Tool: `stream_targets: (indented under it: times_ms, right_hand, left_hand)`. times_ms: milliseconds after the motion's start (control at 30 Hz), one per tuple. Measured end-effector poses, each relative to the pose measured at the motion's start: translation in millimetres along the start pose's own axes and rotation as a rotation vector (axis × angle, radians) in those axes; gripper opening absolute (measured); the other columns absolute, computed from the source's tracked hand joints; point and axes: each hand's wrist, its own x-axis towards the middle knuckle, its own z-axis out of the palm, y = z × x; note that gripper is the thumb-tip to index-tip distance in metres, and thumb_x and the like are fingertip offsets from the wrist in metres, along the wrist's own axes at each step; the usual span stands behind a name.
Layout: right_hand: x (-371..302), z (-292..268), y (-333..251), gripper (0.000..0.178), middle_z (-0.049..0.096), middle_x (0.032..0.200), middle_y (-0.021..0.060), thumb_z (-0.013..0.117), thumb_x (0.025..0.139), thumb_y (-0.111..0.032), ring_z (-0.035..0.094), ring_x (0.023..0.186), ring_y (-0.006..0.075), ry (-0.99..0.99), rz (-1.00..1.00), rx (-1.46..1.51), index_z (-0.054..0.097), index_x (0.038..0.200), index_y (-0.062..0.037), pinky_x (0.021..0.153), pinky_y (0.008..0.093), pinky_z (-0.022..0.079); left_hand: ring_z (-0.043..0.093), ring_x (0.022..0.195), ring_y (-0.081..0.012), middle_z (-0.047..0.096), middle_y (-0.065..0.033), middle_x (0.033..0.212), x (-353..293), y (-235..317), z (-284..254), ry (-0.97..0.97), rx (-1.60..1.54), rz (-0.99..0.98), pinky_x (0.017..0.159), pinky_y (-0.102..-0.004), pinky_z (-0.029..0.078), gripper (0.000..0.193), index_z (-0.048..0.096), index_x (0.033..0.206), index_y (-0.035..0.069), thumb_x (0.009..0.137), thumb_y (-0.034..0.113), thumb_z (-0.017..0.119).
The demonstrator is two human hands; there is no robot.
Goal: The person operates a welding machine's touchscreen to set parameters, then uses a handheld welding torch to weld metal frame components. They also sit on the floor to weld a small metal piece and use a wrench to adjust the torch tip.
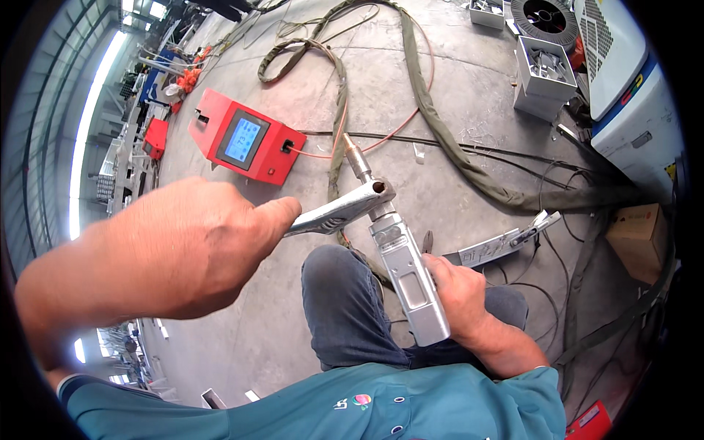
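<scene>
My left hand (194,253) is closed around a silver wrench (330,213). The wrench's far end lies across the neck of a silver handheld welding torch (414,282), at a knurled collar; I cannot tell whether it grips the neck. My right hand (458,297) is wrapped around the side of the torch body, its fingers partly hidden. The torch stands tilted above my knees, its long brass-coloured nozzle (357,158) pointing up and slightly left. Past the right hand, a flat metal piece with a clamp-like end (499,246) lies low over the floor.
A red box with a lit blue screen (242,139) stands on the floor ahead, with an orange cable. A thick sheathed hose (425,95) loops across the concrete. White bins of metal scraps (546,70), a white machine (631,125) and a cardboard box (636,238) are at right.
</scene>
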Motion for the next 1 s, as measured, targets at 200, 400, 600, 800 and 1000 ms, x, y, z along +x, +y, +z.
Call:
stream_targets:
  times_ms: [200, 400, 600, 800, 1000]
  right_hand:
    - [3, 3, 7, 0.060, 0.066, 0.083, 0.0118, 0.082, 0.066, -0.015, 0.067, 0.068, 0.0318, 0.123, -0.052, 0.194, 0.061, 0.120, -0.0004, 0.059, 0.0395, 0.054]
    - [-5, 6, 6, 0.056, 0.068, 0.087, 0.0135, 0.080, 0.070, -0.003, 0.072, 0.073, 0.0265, 0.063, 0.064, 0.524, 0.059, 0.122, 0.0018, 0.064, 0.0352, 0.057]
    - [-5, 0, 0, 0.056, 0.074, 0.107, 0.0195, 0.081, 0.079, -0.011, 0.076, 0.087, 0.0312, 0.012, 0.111, 0.548, 0.061, 0.129, 0.0007, 0.075, 0.0372, 0.061]
    - [0, -4, -2, 0.060, 0.068, 0.089, 0.0125, 0.082, 0.075, -0.007, 0.070, 0.072, 0.0234, 0.018, 0.053, 0.573, 0.058, 0.128, 0.0040, 0.065, 0.0347, 0.056]
    - [-8, -8, 4, 0.067, 0.069, 0.089, 0.0089, 0.087, 0.076, -0.011, 0.069, 0.071, 0.0196, -0.100, 0.086, 0.730, 0.056, 0.134, 0.0013, 0.065, 0.0332, 0.056]
  left_hand:
    - [0.067, 0.064, -0.0382, 0.065, -0.0174, 0.073, -6, 5, 2, 0.015, -0.083, 0.012, 0.059, -0.0456, 0.053, 0.042, 0.054, 0.131, 0.005, 0.090, 0.005, 0.062]
    - [0.067, 0.065, -0.0382, 0.066, -0.0170, 0.074, -7, 9, 7, 0.075, -0.127, 0.050, 0.059, -0.0456, 0.053, 0.045, 0.054, 0.134, 0.005, 0.089, 0.004, 0.062]
    - [0.066, 0.065, -0.0408, 0.065, -0.0189, 0.073, -10, 9, 17, 0.119, -0.210, 0.076, 0.058, -0.0488, 0.051, 0.044, 0.053, 0.132, 0.002, 0.089, 0.003, 0.060]
    - [0.067, 0.067, -0.0396, 0.066, -0.0186, 0.077, -10, 11, 19, 0.143, -0.200, 0.103, 0.060, -0.0469, 0.053, 0.046, 0.054, 0.135, 0.003, 0.089, 0.003, 0.061]
    - [0.068, 0.069, -0.0389, 0.068, -0.0184, 0.082, -10, 11, 20, 0.183, -0.212, 0.149, 0.061, -0.0456, 0.055, 0.047, 0.056, 0.134, 0.003, 0.087, 0.001, 0.061]
